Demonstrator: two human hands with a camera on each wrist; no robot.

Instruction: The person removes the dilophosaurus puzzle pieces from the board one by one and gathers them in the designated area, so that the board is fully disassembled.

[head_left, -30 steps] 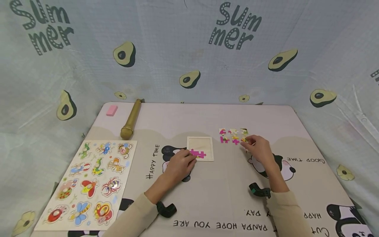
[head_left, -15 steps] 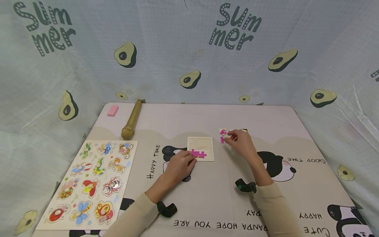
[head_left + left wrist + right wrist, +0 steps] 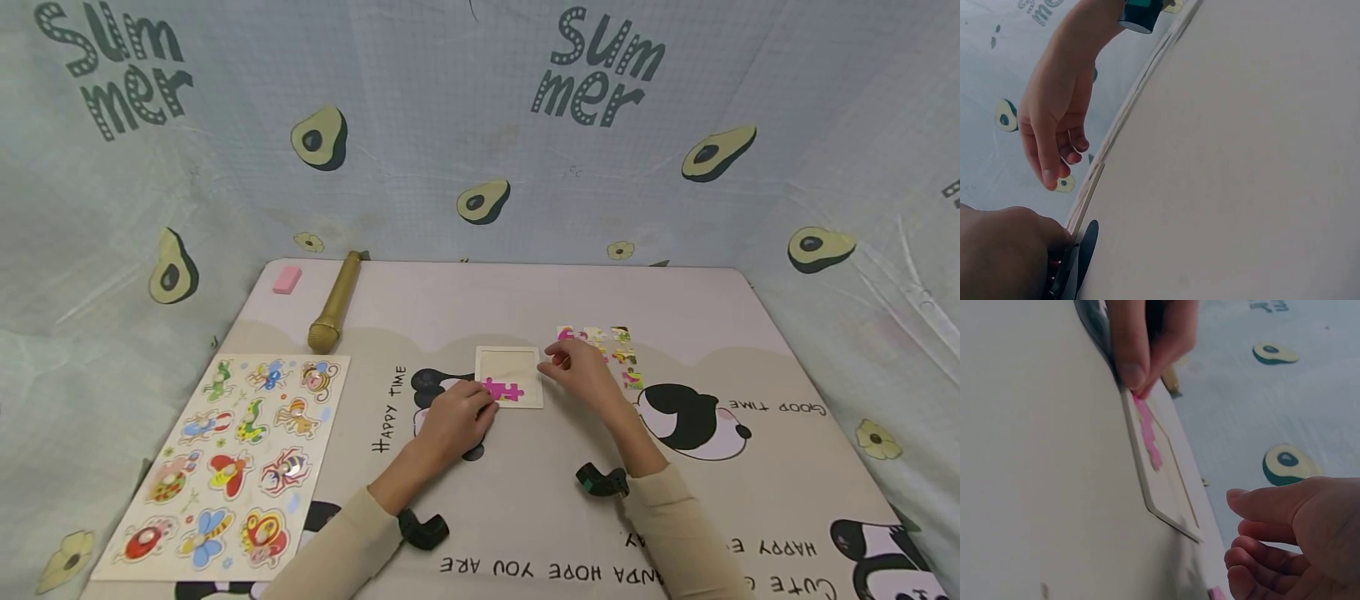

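Note:
A small square wooden puzzle tray (image 3: 508,351) lies on the table, with joined pink jigsaw pieces (image 3: 506,390) along its near side. My left hand (image 3: 455,414) holds the tray's near left corner; in the right wrist view its thumb (image 3: 1132,372) is at the rim and a fingertip touches the pink end piece. My right hand (image 3: 581,371) hovers just beyond the tray's right edge, fingers loosely bent. In the right wrist view, thumb and index finger are apart and no piece shows between them. Loose jigsaw pieces (image 3: 621,334) lie to the right, partly hidden behind that hand.
On the left lies a board of insect pictures (image 3: 240,467). Behind it are a gold microphone (image 3: 336,304) and a pink block (image 3: 287,280). A panda-print cover (image 3: 525,500) spreads over the table. An avocado-print curtain (image 3: 405,125) hangs behind.
My right hand has moved left, from the far-right loose pieces, across the others, to the tray's right edge. Pieces on the right are uncovered. The left hand and tray have stayed put.

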